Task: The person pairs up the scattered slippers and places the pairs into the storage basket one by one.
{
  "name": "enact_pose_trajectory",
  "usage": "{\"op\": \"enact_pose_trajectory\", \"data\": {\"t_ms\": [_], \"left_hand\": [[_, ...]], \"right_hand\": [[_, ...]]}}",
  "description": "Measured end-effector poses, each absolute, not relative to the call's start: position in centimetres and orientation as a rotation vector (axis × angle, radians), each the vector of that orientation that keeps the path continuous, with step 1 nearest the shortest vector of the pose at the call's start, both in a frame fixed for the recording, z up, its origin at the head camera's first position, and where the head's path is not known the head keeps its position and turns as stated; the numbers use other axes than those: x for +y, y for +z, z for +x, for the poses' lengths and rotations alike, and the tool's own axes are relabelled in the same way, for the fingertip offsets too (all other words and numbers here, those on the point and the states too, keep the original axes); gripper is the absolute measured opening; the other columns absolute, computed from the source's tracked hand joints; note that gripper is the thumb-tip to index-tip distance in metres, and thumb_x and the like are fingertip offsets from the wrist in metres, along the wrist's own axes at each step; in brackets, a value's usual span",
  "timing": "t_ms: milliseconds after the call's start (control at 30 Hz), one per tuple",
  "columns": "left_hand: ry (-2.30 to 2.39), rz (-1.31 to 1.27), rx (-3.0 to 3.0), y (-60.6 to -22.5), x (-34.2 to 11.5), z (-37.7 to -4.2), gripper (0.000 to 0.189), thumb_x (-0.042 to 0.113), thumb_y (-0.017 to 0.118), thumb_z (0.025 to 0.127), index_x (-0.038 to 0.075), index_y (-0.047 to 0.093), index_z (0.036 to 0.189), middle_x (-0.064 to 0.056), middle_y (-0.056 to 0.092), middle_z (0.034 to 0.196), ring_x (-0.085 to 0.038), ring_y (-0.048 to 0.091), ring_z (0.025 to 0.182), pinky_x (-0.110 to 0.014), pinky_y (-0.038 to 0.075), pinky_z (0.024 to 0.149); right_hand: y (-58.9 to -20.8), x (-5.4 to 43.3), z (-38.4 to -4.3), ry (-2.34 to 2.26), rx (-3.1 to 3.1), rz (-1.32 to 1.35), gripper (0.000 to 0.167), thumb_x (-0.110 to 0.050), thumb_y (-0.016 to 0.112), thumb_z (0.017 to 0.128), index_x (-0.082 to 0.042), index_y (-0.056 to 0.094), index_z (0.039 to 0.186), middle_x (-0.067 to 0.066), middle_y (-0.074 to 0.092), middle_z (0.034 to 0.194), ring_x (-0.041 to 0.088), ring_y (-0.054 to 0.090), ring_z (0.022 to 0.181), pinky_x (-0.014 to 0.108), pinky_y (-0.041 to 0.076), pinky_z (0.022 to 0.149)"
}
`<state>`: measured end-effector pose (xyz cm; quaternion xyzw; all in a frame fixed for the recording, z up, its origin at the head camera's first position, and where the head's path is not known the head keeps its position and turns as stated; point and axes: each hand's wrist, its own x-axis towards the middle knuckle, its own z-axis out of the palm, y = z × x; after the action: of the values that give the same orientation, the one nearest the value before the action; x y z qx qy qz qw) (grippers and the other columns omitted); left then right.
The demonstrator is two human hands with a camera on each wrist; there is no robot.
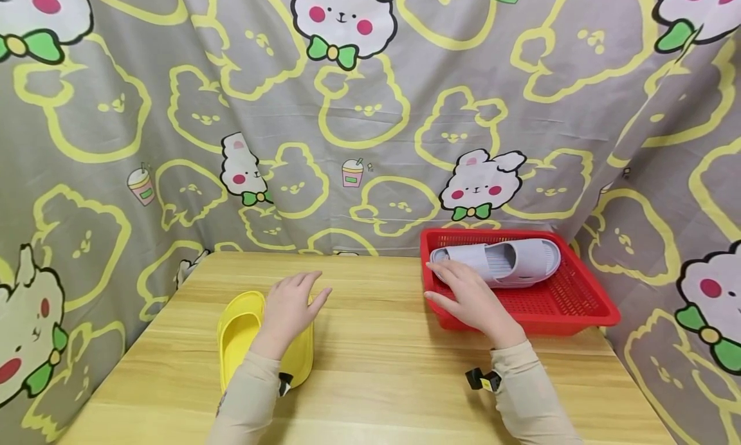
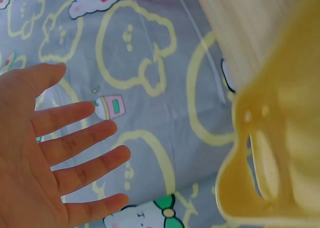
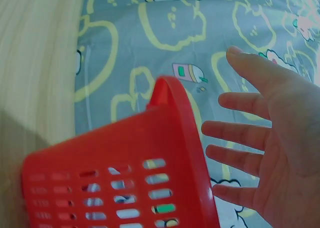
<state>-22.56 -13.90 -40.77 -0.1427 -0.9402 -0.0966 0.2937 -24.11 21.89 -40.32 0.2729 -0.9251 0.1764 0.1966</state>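
My left hand [image 1: 289,307] is held over a pair of yellow slippers [image 1: 231,345] on the left of the table, covering part of them. In the left wrist view its fingers are spread and straight, apart from the yellow slipper [image 2: 285,153] at the right. My right hand [image 1: 471,303] hovers at the left side of a red basket [image 1: 604,313], palm empty and fingers extended. Inside that basket lie pale grey slippers [image 1: 535,260], their near left end partly hidden by my hand. From the right wrist, the slotted basket wall [image 3: 125,143] shows beside my fingertips.
The wood-grain table [image 1: 370,368] runs back to a patterned curtain [image 1: 370,123], which also hangs along both sides. The basket stands at the table's back right, close to the curtain. Small black cameras are strapped at both wrists.
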Motion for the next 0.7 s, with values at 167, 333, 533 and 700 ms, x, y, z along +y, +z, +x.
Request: {"op": "enact_pose_trajectory", "data": {"t_ms": [167, 333, 533, 700], "left_hand": [[-0.222, -0.348, -2.581, -40.7, -15.6, -22.0, 0.05, 0.051, 0.062, 0.09, 0.016, 0.065, 0.125, -0.01, 0.069, 0.119, -0.036, 0.065, 0.108, -0.056, 0.05, 0.091], [-0.233, -0.333, -2.644, -40.5, -17.2, -21.7, 0.057, 0.055, 0.061, 0.089, 0.017, 0.061, 0.131, -0.012, 0.066, 0.125, -0.039, 0.061, 0.115, -0.06, 0.045, 0.095], [-0.279, -0.315, -2.682, -40.2, -18.8, -21.8, 0.061, 0.058, 0.058, 0.09, 0.017, 0.056, 0.136, -0.014, 0.061, 0.131, -0.045, 0.056, 0.119, -0.065, 0.04, 0.099], [-0.306, -0.267, -2.703, -40.1, -20.2, -21.9, 0.064, 0.058, 0.056, 0.091, 0.015, 0.054, 0.138, -0.018, 0.058, 0.136, -0.047, 0.052, 0.123, -0.067, 0.038, 0.099]], "right_hand": [[-40.6, 20.9, -23.8, 0.497, -2.634, 0.784, 0.062, -0.04, 0.071, 0.086, -0.015, 0.053, 0.139, 0.011, 0.056, 0.135, 0.03, 0.05, 0.128, 0.052, 0.038, 0.11], [-40.8, 20.0, -23.8, 0.471, -2.61, 0.836, 0.061, -0.041, 0.07, 0.087, -0.014, 0.053, 0.139, 0.009, 0.056, 0.137, 0.03, 0.049, 0.13, 0.051, 0.037, 0.112], [-41.4, 19.1, -23.7, 0.457, -2.529, 0.897, 0.061, -0.04, 0.072, 0.085, -0.013, 0.055, 0.136, 0.009, 0.058, 0.135, 0.032, 0.05, 0.13, 0.055, 0.037, 0.111], [-41.8, 18.2, -23.7, 0.413, -2.503, 0.951, 0.061, -0.043, 0.071, 0.086, -0.014, 0.054, 0.138, 0.007, 0.058, 0.134, 0.028, 0.052, 0.128, 0.051, 0.038, 0.111]]}}
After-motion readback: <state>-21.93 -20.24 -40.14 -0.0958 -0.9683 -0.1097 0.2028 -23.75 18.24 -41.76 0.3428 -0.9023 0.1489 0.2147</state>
